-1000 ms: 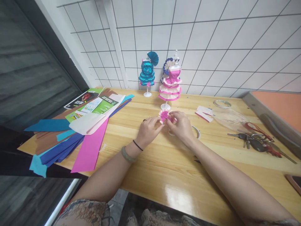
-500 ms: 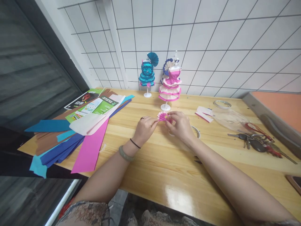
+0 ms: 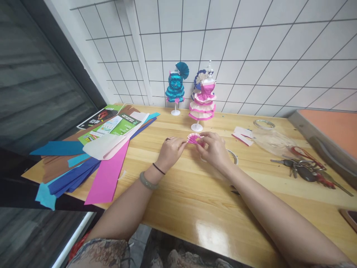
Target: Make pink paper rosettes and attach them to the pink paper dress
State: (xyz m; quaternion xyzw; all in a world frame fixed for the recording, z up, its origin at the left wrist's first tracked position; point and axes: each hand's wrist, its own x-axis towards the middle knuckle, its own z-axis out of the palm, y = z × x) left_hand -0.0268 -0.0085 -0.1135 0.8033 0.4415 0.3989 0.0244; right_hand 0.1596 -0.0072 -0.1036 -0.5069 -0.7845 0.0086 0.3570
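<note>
A small pleated paper fan (image 3: pixel 193 138), pink with a pale rim, is held between my two hands above the table. My left hand (image 3: pixel 172 150) pinches its left edge with closed fingertips. On the other side, my right hand (image 3: pixel 213 148) grips the fan between thumb and fingers, covering its right part. Just behind stands a mini dress form in a pink and white tiered paper dress (image 3: pixel 202 104). A roll of tape (image 3: pixel 235 158) lies partly hidden beneath my right hand. Dark pointed tips of a tool (image 3: pixel 234 190) poke out by my right forearm.
Coloured crepe paper strips (image 3: pixel 106 178) and printed packets (image 3: pixel 111 128) pile up at left. A teal dress form (image 3: pixel 175 89) and a blue-white one (image 3: pixel 197 80) stand behind. Rightward lie cut paper pieces (image 3: pixel 242 136), another tape roll (image 3: pixel 263 124), keys (image 3: pixel 304 169) and a phone (image 3: pixel 350 217).
The fan has tilted slightly and shows a little more of its pleats. Both hands keep their hold in nearly the same place; the view has shifted slightly.
</note>
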